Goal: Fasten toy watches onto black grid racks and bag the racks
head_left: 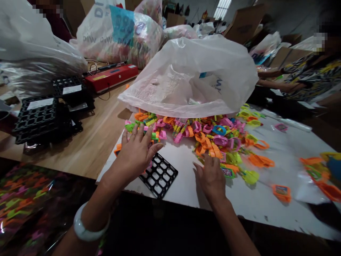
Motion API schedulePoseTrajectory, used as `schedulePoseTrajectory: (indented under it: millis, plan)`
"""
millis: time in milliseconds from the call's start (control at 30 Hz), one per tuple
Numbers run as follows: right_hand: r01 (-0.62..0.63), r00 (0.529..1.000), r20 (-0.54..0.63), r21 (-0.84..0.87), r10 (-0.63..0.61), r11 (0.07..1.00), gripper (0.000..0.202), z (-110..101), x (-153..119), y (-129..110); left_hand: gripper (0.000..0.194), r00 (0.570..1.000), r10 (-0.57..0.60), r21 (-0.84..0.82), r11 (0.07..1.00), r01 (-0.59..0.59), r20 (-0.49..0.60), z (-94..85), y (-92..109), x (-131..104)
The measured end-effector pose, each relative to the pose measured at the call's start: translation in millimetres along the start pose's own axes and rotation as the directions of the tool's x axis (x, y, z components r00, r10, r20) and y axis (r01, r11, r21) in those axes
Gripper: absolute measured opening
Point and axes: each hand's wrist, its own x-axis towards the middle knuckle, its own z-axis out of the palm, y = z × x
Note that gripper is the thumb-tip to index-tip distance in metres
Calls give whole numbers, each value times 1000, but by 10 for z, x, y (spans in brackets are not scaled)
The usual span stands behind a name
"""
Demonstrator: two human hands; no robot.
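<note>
A heap of bright plastic toy watches [205, 140] in orange, pink, yellow and green spreads across the white tabletop. My left hand [135, 151] lies over the heap's left end, its fingers stretched and spread. Beneath its palm side a black plastic grid tray [160, 176] with square openings shows partly; the rest is covered by the hand. My right hand [212, 179] reaches into the front of the heap, its fingertips against orange toy watches [209, 145] and its thumb held apart. What lies under those fingertips is hidden.
Behind the heap stands a large translucent plastic bag [197, 78], mouth toward me. Stacked black trays [37, 115] and a red heat sealer [112, 77] are at left. A single orange toy watch [281, 193] lies at right. Another person [306, 78] works at the far right.
</note>
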Motion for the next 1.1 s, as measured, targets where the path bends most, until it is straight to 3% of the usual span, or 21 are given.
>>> schedulePoseTrajectory:
  millis: [67, 133, 233, 333, 367, 433, 533, 633, 700, 800, 867, 933, 1000, 1100]
  plan:
    - [0, 1000, 22, 53, -1, 999, 21, -53, 49, -61, 75, 998, -16, 38, 999, 19, -56, 47, 32, -25]
    - [-5, 1000, 13, 237, 2, 972, 20, -119, 90, -169, 76, 997, -7, 83, 996, 14, -78, 109, 46, -43]
    - [-121, 993, 77, 595, 94, 795, 22, -152, 106, -305, 74, 995, 15, 124, 992, -3, -100, 175, 36, -57]
    - [-289, 953, 280, 732, 114, 617, 28, -51, 65, -278, 70, 992, 14, 136, 991, 2, -123, 188, 22, -62]
    - [-317, 937, 339, 727, 84, 609, 27, -9, 47, -233, 69, 993, 13, 138, 990, 4, -121, 184, 22, -63]
    - [-292, 923, 384, 674, 15, 679, 23, 44, 19, -133, 67, 994, 14, 141, 990, 1, -104, 171, 29, -65]
    - [-113, 956, 290, 525, -52, 843, 16, 7, 28, -85, 65, 997, 7, 145, 989, 5, -82, 151, 45, -66]
    - [-84, 966, 251, 532, -63, 842, 14, -80, 87, -253, 66, 998, -6, 144, 989, 16, -70, 141, 48, -66]
    - [-201, 943, 332, 654, -38, 729, 14, -77, 121, -468, 65, 998, 2, 133, 991, 7, -62, 138, 39, -68]
    - [-388, 873, 477, 806, -102, 448, 21, 61, 134, -847, 63, 997, 25, 114, 993, -17, -67, 129, 26, -72]
    - [-470, 837, 520, 842, -171, 264, 25, 194, 134, -1068, 62, 997, 32, 111, 993, -24, -71, 115, 25, -75]
    - [-519, 819, 542, 840, -190, 159, 28, 303, 145, -1221, 62, 998, 28, 106, 994, -21, -61, 99, 30, -80]
    - [-509, 826, 534, 844, -178, 169, 26, 359, 171, -1294, 61, 999, 19, 96, 995, -14, -50, 91, 34, -88]
    - [-353, 888, 424, 876, -176, 329, 16, 350, 197, -1301, 60, 998, 17, 83, 997, -12, -60, 115, 24, -93]
